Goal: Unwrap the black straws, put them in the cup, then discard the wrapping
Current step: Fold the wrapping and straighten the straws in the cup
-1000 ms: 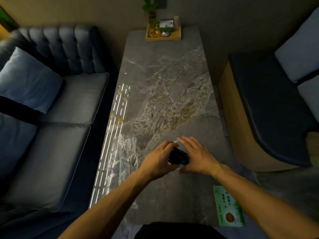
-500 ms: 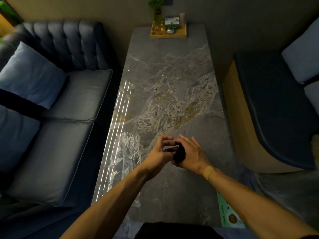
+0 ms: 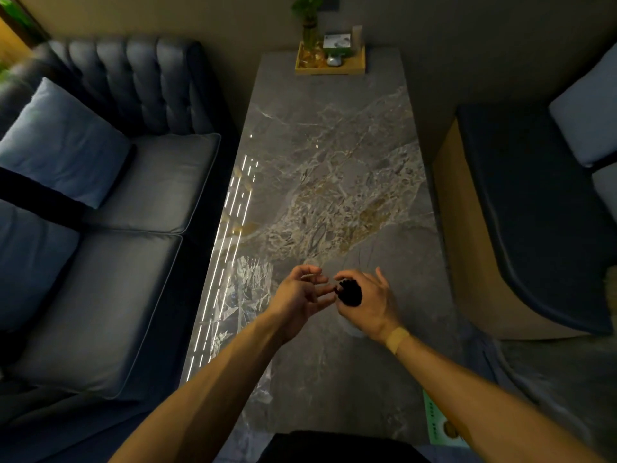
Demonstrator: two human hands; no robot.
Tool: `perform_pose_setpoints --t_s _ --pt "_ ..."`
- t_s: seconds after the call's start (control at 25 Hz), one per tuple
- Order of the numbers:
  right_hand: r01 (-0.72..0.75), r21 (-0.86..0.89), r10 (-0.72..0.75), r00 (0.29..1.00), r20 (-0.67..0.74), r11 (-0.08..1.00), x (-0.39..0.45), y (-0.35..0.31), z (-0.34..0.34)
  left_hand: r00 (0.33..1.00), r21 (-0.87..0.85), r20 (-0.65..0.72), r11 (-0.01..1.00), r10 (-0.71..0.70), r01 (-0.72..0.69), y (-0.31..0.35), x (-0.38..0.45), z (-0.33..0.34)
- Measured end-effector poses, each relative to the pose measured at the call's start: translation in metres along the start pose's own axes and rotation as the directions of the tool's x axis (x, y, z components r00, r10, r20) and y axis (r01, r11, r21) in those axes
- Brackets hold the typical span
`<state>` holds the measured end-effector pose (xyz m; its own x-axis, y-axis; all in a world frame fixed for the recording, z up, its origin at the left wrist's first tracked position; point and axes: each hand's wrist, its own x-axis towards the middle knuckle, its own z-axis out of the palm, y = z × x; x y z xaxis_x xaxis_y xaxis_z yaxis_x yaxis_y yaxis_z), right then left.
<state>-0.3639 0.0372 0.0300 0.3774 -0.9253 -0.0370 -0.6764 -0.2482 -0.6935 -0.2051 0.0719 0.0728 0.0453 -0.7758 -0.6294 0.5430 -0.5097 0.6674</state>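
A bundle of black straws (image 3: 350, 293) is seen end-on, gripped in my right hand (image 3: 370, 304) above the near part of the marble table (image 3: 334, 128). My left hand (image 3: 300, 295) is just left of it, fingers apart, with one fingertip touching the bundle's edge. A pale curved edge of the cup (image 3: 354, 333) shows under my right wrist; the rest of the cup is hidden by the hand. The crumpled clear wrapping (image 3: 248, 289) lies flat on the table to the left of my left hand.
A grey sofa (image 3: 110, 228) with a blue cushion runs along the table's left side and a dark bench (image 3: 534, 212) along the right. A wooden tray (image 3: 330, 60) with a plant stands at the far end. A green card (image 3: 440, 426) lies at the near right corner.
My hands have drawn slightly apart. The left hand's pinch has loosened into spread fingers, and the right hand has turned so the straw bundle's ends face up.
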Motion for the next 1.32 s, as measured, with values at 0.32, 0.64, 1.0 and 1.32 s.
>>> perform_pose_setpoints --t_s 0.32,0.64,1.0,1.32 --pt "0.054 -0.151 -0.016 0.969 0.245 0.987 -0.004 0.002 -0.010 0.959 0.730 0.225 0.623 0.169 -0.281 -0.020 -0.020 -0.005" --pt "0.024 0.051 -0.033 0.979 0.203 0.998 -0.020 0.023 -0.023 0.947 0.744 0.279 0.588 0.158 -0.317 -0.031 -0.013 0.012" --pt "0.014 -0.179 0.045 0.945 0.323 0.984 -0.026 0.052 -0.027 0.709 0.848 0.529 -0.264 0.467 -0.459 -0.039 -0.009 0.030" --pt "-0.082 -0.113 0.107 0.967 0.231 0.990 -0.028 0.042 -0.015 0.748 0.874 0.482 -0.316 0.456 -0.370 -0.058 0.004 0.034"
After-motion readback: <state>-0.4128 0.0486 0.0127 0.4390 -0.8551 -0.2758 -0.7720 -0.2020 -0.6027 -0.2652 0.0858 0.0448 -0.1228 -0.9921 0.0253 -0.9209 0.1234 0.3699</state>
